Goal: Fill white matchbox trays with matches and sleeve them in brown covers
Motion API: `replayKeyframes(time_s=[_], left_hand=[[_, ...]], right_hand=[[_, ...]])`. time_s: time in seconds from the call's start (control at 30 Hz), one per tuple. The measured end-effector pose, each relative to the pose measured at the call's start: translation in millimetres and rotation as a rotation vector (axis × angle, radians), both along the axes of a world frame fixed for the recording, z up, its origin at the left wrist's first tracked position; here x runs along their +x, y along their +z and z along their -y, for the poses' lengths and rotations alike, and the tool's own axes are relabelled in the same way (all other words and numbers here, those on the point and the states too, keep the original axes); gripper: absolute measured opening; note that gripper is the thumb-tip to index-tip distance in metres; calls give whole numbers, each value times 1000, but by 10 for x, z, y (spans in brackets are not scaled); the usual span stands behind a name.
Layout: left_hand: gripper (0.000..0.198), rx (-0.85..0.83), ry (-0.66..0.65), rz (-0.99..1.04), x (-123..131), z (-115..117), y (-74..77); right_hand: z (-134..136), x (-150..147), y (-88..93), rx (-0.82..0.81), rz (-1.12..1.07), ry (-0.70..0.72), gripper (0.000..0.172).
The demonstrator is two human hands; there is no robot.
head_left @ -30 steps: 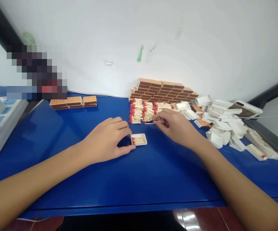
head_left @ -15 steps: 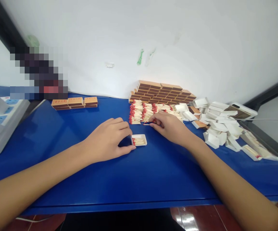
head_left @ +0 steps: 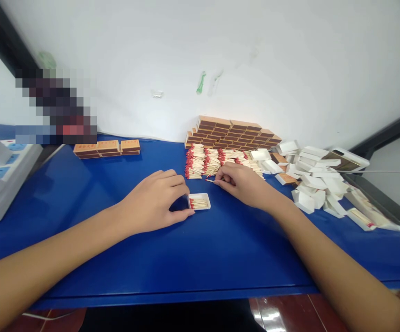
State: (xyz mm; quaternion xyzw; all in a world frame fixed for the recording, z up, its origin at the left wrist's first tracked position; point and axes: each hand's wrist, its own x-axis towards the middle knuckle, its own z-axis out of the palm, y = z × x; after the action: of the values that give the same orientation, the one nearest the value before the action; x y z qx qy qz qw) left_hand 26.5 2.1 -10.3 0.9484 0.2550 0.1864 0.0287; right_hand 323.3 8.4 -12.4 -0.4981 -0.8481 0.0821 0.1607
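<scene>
A small white matchbox tray [head_left: 205, 197] lies on the blue table, with several red-headed matches [head_left: 199, 204] in it. The thumb and fingers of my left hand [head_left: 158, 200] are round the tray's left end, steadying it. Beyond it, my right hand [head_left: 239, 182] pinches a match [head_left: 210, 180] at the front edge of the loose match pile [head_left: 200, 161]; its red head points left. My right fingers partly cover the pile. Behind this pile rises a stack of brown and orange matchboxes [head_left: 234, 131].
White empty trays [head_left: 314, 177] are heaped at the right, near a phone [head_left: 347, 159] and a dark tray [head_left: 381, 198]. More matchboxes [head_left: 106, 147] stand at back left. A white power strip [head_left: 9, 184] is at far left. A wall [head_left: 220, 46] closes off the back.
My right thumb and fingers have closed together on the match and drawn very slightly towards me. My left hand and the tray are almost unchanged.
</scene>
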Motion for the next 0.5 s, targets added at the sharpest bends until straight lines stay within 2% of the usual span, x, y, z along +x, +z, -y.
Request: replayKeyframes(time_s=[0.17,0.3,0.5], left_hand=[[31,-7,2,2,-9,-1,0],[32,-11,-4,0,-24,4,-1],[31,-4,-8,7,-15,6,-6]], right_hand=[[31,162,129,-107,82,-11,15],[26,270,201,-110,91,-57,17],[57,45,116,-101,2,-30,14]])
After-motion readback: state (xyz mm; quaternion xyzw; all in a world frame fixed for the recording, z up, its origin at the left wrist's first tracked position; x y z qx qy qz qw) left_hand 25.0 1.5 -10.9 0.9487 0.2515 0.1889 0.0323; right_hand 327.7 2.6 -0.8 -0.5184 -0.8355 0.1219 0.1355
